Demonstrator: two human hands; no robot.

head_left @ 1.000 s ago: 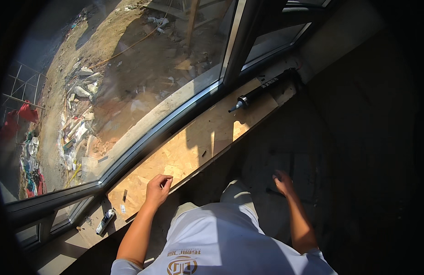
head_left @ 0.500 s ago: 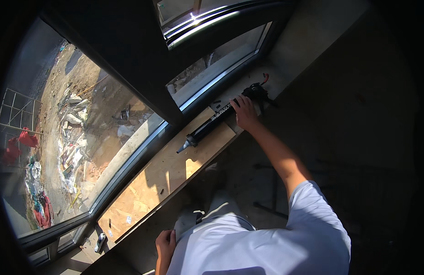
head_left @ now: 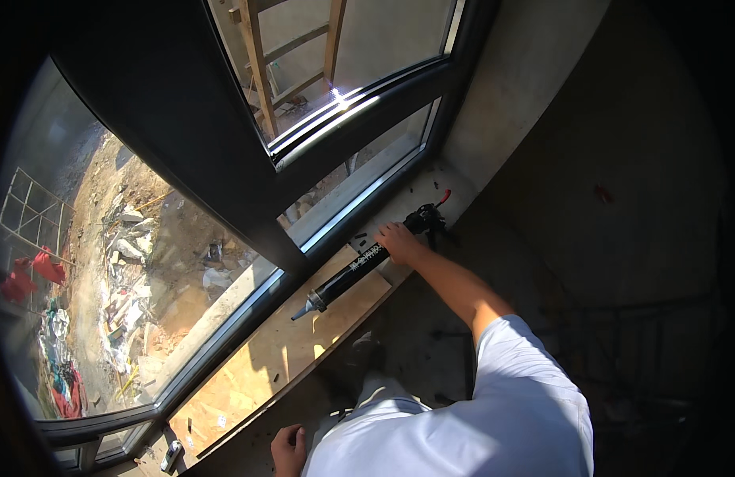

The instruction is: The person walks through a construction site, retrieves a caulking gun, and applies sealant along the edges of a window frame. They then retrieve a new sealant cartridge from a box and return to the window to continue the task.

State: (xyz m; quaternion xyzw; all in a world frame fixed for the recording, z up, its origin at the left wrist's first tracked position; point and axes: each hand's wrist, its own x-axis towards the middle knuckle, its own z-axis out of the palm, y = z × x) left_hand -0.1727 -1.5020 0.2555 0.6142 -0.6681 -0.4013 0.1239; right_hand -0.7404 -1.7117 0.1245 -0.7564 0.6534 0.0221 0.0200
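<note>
A black caulking gun [head_left: 348, 280] with a grey nozzle lies slantwise along the sill below the window. Its nozzle points down-left over the wooden board, and the dark handle end with a red tip is at the upper right. My right hand [head_left: 395, 241] is closed over the rear part of its barrel, and the palm side is hidden. Low in the picture, beside my body, hangs my left hand [head_left: 289, 451] with its fingers curled in. Nothing shows in it, and it is apart from the gun.
The wooden board [head_left: 224, 385] covers much of the sill, with small dark bits on it. A small pale device [head_left: 170, 456] lies beyond its lower-left end. Dark window frames [head_left: 248, 215] rise along the left. Outside are rubble [head_left: 129, 246] and a wooden ladder [head_left: 260, 67].
The whole view has shifted, so the sill and gun sit lower in the picture and more of the upper window shows. My right hand stays on the gun.
</note>
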